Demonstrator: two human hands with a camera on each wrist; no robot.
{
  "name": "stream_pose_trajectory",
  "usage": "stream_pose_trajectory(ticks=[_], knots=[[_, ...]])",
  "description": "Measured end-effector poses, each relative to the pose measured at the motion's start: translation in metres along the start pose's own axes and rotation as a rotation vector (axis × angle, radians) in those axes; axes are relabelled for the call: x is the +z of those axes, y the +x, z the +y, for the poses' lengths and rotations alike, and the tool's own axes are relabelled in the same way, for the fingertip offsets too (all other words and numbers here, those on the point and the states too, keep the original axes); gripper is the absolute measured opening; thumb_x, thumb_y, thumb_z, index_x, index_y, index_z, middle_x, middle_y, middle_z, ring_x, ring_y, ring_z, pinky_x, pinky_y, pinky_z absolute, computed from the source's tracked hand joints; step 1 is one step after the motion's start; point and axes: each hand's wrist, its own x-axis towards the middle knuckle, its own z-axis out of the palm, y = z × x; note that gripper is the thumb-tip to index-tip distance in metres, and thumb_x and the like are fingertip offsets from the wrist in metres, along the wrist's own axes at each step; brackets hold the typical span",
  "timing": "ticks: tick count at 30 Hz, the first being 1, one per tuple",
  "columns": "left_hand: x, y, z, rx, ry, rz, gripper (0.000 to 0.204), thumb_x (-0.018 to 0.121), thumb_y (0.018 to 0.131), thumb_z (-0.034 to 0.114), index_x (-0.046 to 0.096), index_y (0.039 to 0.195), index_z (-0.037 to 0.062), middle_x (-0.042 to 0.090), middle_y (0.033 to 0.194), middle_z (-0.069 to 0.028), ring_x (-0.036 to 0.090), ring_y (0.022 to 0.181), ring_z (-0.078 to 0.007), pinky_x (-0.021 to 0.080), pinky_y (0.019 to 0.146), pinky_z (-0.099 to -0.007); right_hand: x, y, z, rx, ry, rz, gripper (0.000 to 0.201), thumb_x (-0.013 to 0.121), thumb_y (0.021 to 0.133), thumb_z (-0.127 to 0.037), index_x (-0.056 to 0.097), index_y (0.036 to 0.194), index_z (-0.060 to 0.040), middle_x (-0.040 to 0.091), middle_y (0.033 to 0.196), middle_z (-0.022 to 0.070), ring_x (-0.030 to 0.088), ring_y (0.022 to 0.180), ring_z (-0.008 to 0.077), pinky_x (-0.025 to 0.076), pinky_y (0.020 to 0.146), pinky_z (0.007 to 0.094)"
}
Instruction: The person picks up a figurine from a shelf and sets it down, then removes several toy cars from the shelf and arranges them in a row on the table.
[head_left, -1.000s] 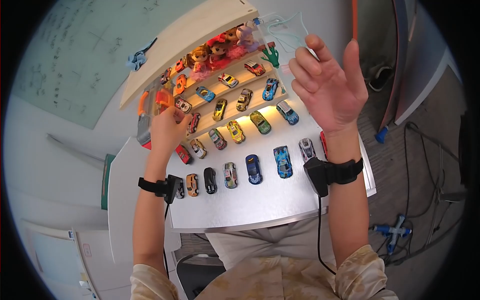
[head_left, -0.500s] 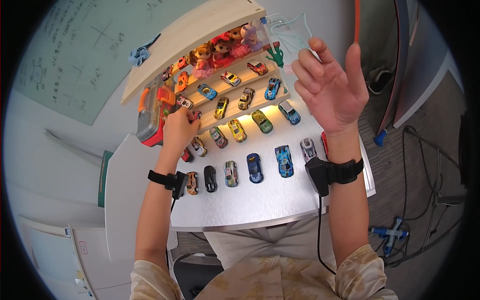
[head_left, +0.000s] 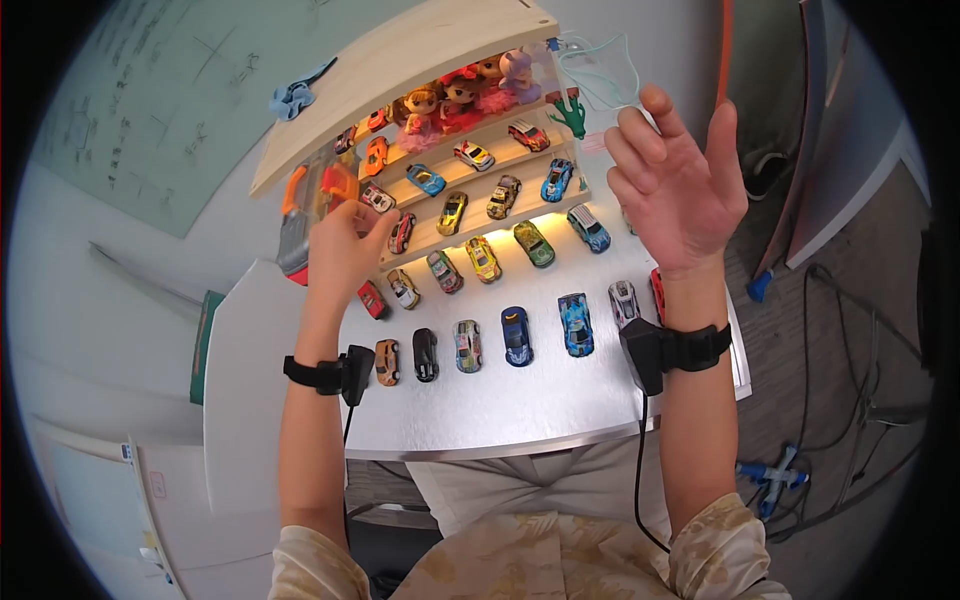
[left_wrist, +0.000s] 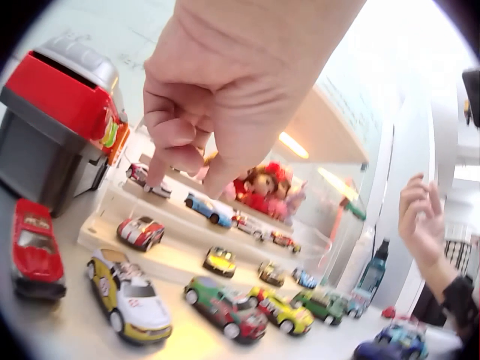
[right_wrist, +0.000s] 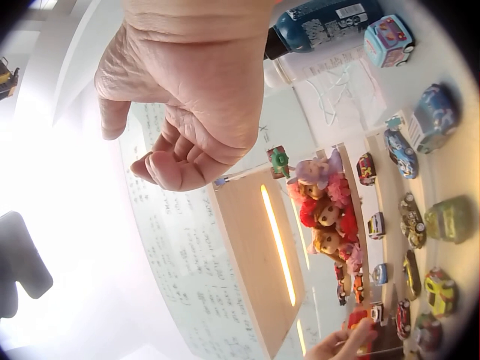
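Observation:
My left hand (head_left: 343, 243) reaches in at the left end of the lit wooden display shelf (head_left: 465, 228), its fingers loosely bent. In the left wrist view, one fingertip overlaps the white-and-red toy car (left_wrist: 142, 178) on a shelf step, while the thumb points down near a blue toy car (left_wrist: 208, 209). A gap shows between thumb and finger. One step lower stands a red-and-white toy car (head_left: 402, 233). My right hand (head_left: 683, 195) is raised at the right, palm showing, fingers loosely curled and holding nothing.
Beside the left hand stands a grey-and-red toolbox (left_wrist: 56, 127). Dolls (head_left: 462, 98) sit on the top step. Several toy cars, among them a dark blue car (head_left: 516, 337), stand in rows on the silver table (head_left: 560, 412). A blue bottle (right_wrist: 322, 26) stands near the right hand.
My left hand moved onto the red-and-white car on the lower step, then back left and up, leaving that car in view, turned slightly. The right hand stays raised.

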Motion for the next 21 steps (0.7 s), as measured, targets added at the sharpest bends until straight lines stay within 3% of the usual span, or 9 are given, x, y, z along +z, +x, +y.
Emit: stream_pose_trajectory(ticks=[2, 3, 6, 7, 10, 14, 21], knots=[[-0.015, -0.007, -0.001, -0.103, -0.287, 0.047, 0.033, 0.077, 0.095, 0.034, 0.07, 0.092, 0.0016, 0.075, 0.078, -0.0067, 0.056, 0.05, -0.0085, 0.04, 0.047, -0.0236, 0.0, 0.0, 0.0, 0.006, 0.001, -0.002, 0.063, 0.043, 0.108, -0.057, 0.054, 0.135, -0.0011, 0.048, 0.091, 0.0014, 0.042, 0.075, 0.0116, 0.04, 0.062, 0.0245], [-0.022, -0.014, 0.002, -0.219, -0.467, 0.036, 0.033, 0.068, 0.101, 0.037, 0.067, 0.092, 0.0047, 0.07, 0.072, -0.0015, 0.041, 0.043, -0.0024, 0.027, 0.041, -0.0211, -0.001, 0.0, 0.0, 0.013, 0.006, -0.01, 0.063, 0.043, 0.108, -0.057, 0.054, 0.136, -0.0011, 0.047, 0.091, 0.0013, 0.041, 0.075, 0.0116, 0.039, 0.063, 0.0244], [-0.046, -0.035, -0.013, -0.239, -0.961, 0.031, 0.038, 0.059, 0.106, 0.042, 0.059, 0.086, 0.0093, 0.06, 0.063, 0.0015, 0.033, 0.041, -0.0035, 0.025, 0.04, -0.0222, 0.0, 0.0, -0.001, 0.035, 0.008, -0.013, 0.063, 0.043, 0.108, -0.056, 0.053, 0.137, -0.0011, 0.045, 0.091, 0.001, 0.038, 0.076, 0.0117, 0.037, 0.065, 0.0245], [-0.049, -0.042, -0.029, -0.186, -1.151, 0.022, 0.045, 0.048, 0.11, 0.047, 0.049, 0.081, 0.0117, 0.05, 0.06, 0.0022, 0.026, 0.04, -0.0049, 0.021, 0.039, -0.0237, 0.001, -0.001, 0.0, 0.045, 0.008, -0.01, 0.063, 0.043, 0.108, -0.056, 0.052, 0.137, -0.0011, 0.045, 0.091, 0.001, 0.038, 0.076, 0.0117, 0.037, 0.065, 0.0246], [-0.062, -0.054, -0.064, 0.031, -1.968, -0.162, 0.047, 0.046, 0.11, 0.048, 0.045, 0.08, 0.0113, 0.047, 0.059, 0.0008, 0.025, 0.038, -0.0068, 0.02, 0.039, -0.0241, 0.001, 0.0, 0.002, 0.076, -0.002, -0.034, 0.063, 0.043, 0.108, -0.056, 0.052, 0.138, -0.0011, 0.043, 0.092, 0.001, 0.037, 0.078, 0.012, 0.036, 0.067, 0.0252], [-0.069, -0.057, -0.092, 0.335, -2.185, -0.162, 0.048, 0.047, 0.11, 0.049, 0.05, 0.083, 0.0086, 0.048, 0.056, 0.0003, 0.026, 0.036, -0.0075, 0.019, 0.038, -0.0253, 0.005, 0.0, 0.005, 0.097, -0.04, -0.019, 0.06, 0.044, 0.108, -0.055, 0.052, 0.135, -0.0014, 0.042, 0.092, 0.0011, 0.037, 0.078, 0.0123, 0.036, 0.067, 0.0257], [-0.059, -0.054, -0.125, 0.551, -2.399, -0.114, 0.049, 0.058, 0.105, 0.051, 0.054, 0.08, 0.0081, 0.046, 0.053, 0.0028, 0.024, 0.037, -0.0057, 0.016, 0.039, -0.0255, 0.022, 0.005, 0.013, 0.143, -0.257, 0.07, 0.056, 0.044, 0.109, -0.052, 0.05, 0.132, -0.0017, 0.04, 0.089, 0.0007, 0.037, 0.076, 0.0114, 0.037, 0.064, 0.0255]])
